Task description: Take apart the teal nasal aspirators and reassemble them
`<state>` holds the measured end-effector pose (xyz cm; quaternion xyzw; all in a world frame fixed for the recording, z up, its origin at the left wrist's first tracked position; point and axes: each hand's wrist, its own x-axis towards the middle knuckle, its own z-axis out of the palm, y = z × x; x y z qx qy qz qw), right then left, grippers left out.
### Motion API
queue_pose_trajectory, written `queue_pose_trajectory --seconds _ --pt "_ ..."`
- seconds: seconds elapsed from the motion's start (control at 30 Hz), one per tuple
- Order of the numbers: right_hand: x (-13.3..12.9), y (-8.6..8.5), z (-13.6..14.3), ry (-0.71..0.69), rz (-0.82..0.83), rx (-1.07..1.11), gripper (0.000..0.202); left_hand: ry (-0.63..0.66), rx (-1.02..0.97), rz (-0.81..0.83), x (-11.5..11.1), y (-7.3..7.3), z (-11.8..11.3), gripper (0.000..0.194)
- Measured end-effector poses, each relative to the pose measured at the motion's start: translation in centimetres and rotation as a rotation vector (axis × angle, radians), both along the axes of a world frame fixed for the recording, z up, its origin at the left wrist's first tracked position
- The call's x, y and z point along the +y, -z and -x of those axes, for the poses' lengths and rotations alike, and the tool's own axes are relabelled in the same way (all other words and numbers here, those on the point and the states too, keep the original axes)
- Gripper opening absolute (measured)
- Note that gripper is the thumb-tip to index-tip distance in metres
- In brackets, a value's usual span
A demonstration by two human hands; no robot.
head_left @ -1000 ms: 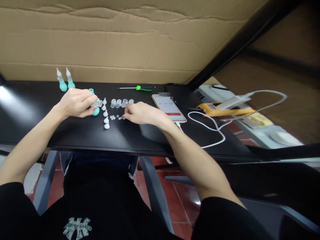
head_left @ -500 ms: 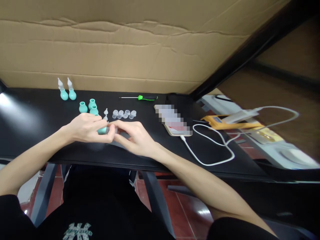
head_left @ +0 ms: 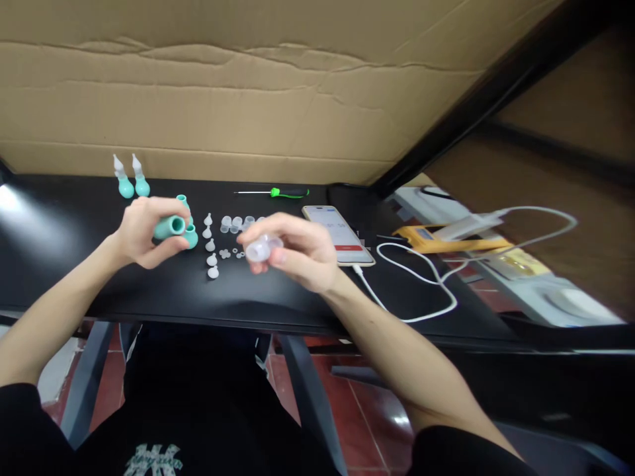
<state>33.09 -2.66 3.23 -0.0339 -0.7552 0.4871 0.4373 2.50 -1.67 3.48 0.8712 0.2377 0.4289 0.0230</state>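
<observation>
My left hand [head_left: 143, 228] grips a teal rubber bulb [head_left: 163, 229] between thumb and fingers, its round open mouth turned towards the right. In my right hand [head_left: 305, 248] is a clear plastic connector [head_left: 258, 250], pinched and tilted, apart from the bulb. Other teal bulbs [head_left: 190, 238] stand just behind my left fingers, partly hidden. Between the hands runs a column of several small white nozzle tips [head_left: 211, 260]. Small translucent discs [head_left: 225, 253] lie beside them. Behind my right fingers is a row of clear connectors [head_left: 237, 223], partly covered.
Two assembled teal-and-white nasal aspirators [head_left: 141, 185] stand at the back left of the black table [head_left: 278, 301]. A green-black screwdriver [head_left: 289, 193] lies at the back. To the right are a phone [head_left: 330, 221] with a white charging cable [head_left: 421, 318] and a yellow meter [head_left: 421, 243].
My hands were together around the bulb and connector; now they are apart. The left has moved left with the bulb, the right to the right with the connector, uncovering the nozzle tips and discs.
</observation>
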Motion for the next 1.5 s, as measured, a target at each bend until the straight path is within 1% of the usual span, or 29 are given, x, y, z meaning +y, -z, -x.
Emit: queue_pose_trajectory --seconds 0.07,0.1,0.17,0.27,0.33,0.4,0.47,0.57,0.63,0.7,0.8,0.97,1.1,1.17,1.33,1.4,1.5 --pt "0.8 0.4 -0.1 0.070 0.014 0.043 0.029 -0.014 -0.054 0.150 0.3 -0.7 0.7 0.051" --pt "1.3 0.6 -0.1 0.116 0.015 0.048 0.028 0.007 -0.078 0.222 0.3 -1.2 0.8 0.050" --pt "2.3 0.7 -0.2 0.206 0.002 0.045 0.028 0.082 -0.105 0.347 0.2 -2.3 0.9 0.045" --pt "3.6 0.5 -0.4 0.372 -0.023 -0.001 0.029 0.182 -0.089 0.478 -0.1 -4.0 1.0 0.036" --pt "4.3 0.2 -0.7 0.533 -0.035 -0.070 0.030 0.208 -0.036 0.528 -0.3 -4.9 1.4 0.032" --pt "4.8 0.0 -1.0 0.678 -0.050 -0.147 0.030 0.215 0.056 0.525 -0.4 -5.6 2.1 0.027" --pt "5.0 0.0 -1.0 0.753 -0.063 -0.208 0.026 0.209 0.175 0.487 -0.3 -6.2 2.8 0.025" --pt "4.6 0.0 -0.7 0.768 -0.092 -0.273 0.020 0.172 0.322 0.421 0.0 -6.7 3.8 0.031" --pt "4.1 0.0 -0.4 0.770 -0.118 -0.313 0.019 0.126 0.400 0.400 0.3 -6.8 4.1 0.034" --pt "3.6 -0.1 -0.2 0.770 -0.141 -0.338 0.019 0.085 0.468 0.402 0.4 -6.7 4.3 0.037" --pt "3.1 -0.1 -0.1 0.769 -0.188 -0.350 0.017 0.073 0.524 0.420 0.4 -6.5 4.3 0.039" --pt "2.9 -0.2 -0.4 0.789 -0.250 -0.369 0.016 -0.010 0.543 0.422 0.8 -6.1 4.6 0.040" --pt "3.1 -0.1 -0.5 0.791 -0.280 -0.378 0.015 -0.045 0.525 0.365 1.8 -5.3 5.1 0.041" --pt "3.4 0.0 -0.5 0.766 -0.298 -0.357 0.014 -0.067 0.515 0.321 2.4 -4.8 5.4 0.043" --pt "3.8 0.1 -0.5 0.647 -0.325 -0.338 0.008 -0.092 0.520 0.248 3.7 -3.8 6.2 0.046" --pt "3.9 0.1 -0.4 0.644 -0.329 -0.349 0.008 -0.102 0.516 0.233 4.0 -3.6 6.5 0.046" --pt "3.9 -0.2 -0.5 0.678 -0.323 -0.391 0.008 -0.114 0.504 0.217 4.2 -3.4 6.6 0.045"
